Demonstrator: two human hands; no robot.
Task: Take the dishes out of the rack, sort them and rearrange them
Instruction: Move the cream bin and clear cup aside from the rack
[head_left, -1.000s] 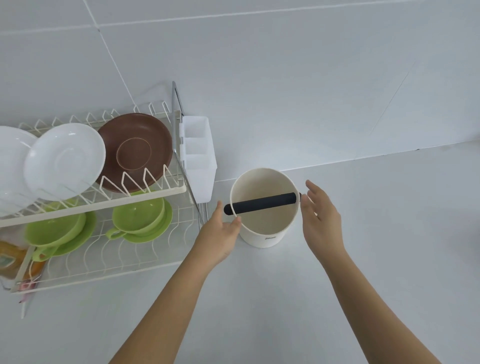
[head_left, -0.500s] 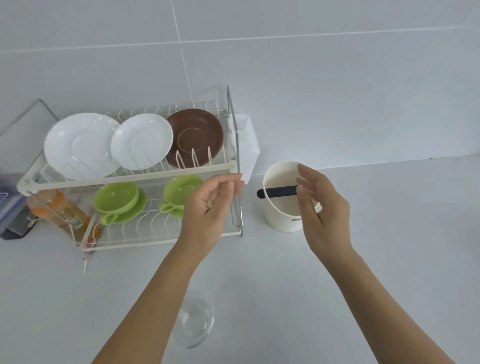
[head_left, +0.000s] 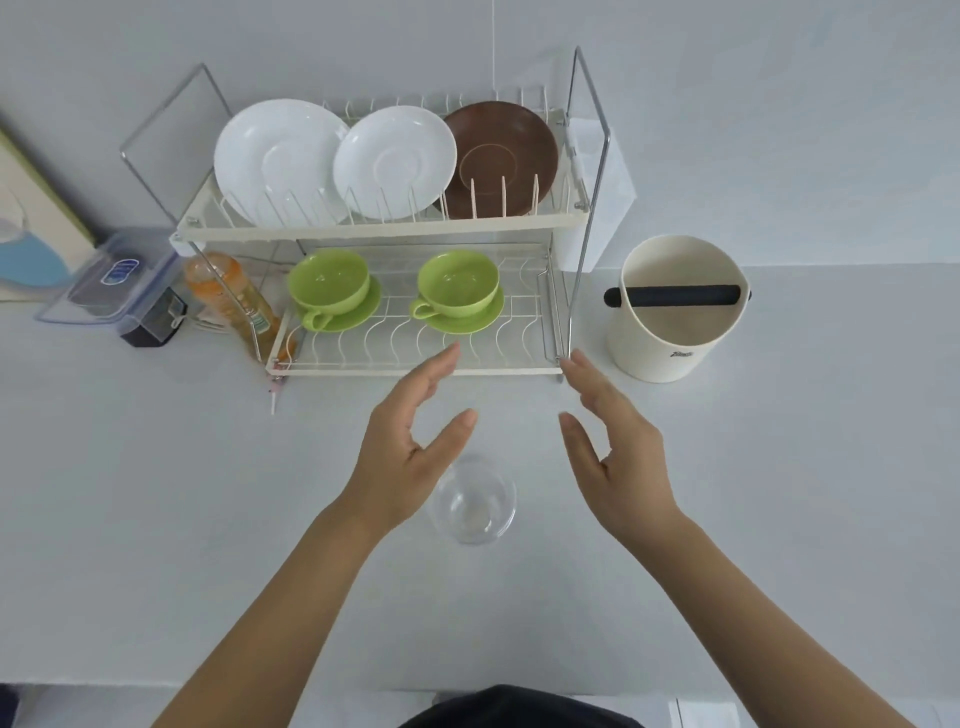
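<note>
Both my hands hover open over the bench, holding nothing, just short of the rack.

My left hand (head_left: 415, 447) and right hand (head_left: 613, 441) face each other above a clear glass bowl (head_left: 472, 501), partly hidden by the left hand. The rack (head_left: 415, 364) lies just beyond my fingertips. Small print on the cream canister (head_left: 675, 332) is unreadable.

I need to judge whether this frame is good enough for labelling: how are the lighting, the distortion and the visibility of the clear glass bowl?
Head view: even, soft light with faint shadows and no harsh glare; wide-angle lens bends the dish rack posts outward; the glass bowl is low in contrast against the white counter, partly behind the left hand; the right hand looks sharp.
</note>
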